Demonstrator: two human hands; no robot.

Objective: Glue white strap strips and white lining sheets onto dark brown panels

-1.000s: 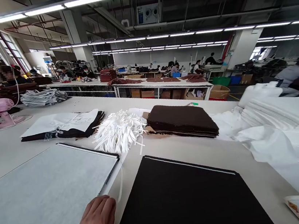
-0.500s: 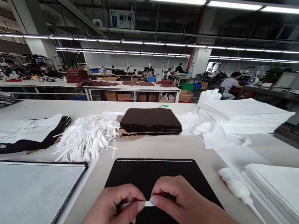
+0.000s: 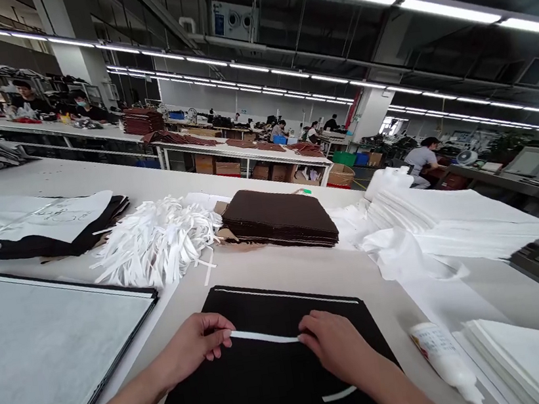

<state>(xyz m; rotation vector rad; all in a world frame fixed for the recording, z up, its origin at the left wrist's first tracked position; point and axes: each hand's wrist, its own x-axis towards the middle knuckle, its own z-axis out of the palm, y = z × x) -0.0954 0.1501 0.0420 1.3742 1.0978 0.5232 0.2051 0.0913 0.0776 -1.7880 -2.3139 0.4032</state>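
Between my two hands a narrow white strip (image 3: 265,337) is stretched out above a black fabric panel (image 3: 254,389). My left hand (image 3: 208,338) pinches its left end. Farther right, my right hand (image 3: 331,339) pinches the strip between thumb and fingers. Another piece of white strip (image 3: 338,395) shows below my right hand, partly hidden by the wrist; I cannot tell whether it is the same strip. Along the panel's far edge runs a thin white line (image 3: 286,294).
A heap of white strips (image 3: 158,243) lies beyond the panel, beside a stack of dark brown pieces (image 3: 279,217). White sheets (image 3: 471,222) are piled at the right, with a white squeeze bottle (image 3: 441,355) nearer. Pale sheet-covered panels (image 3: 56,356) lie left. Co-workers sit farther back.
My hands have moved apart and away from me, towards the panel's far edge. More of the white strip now shows between them, and another strip piece appears below my right hand.
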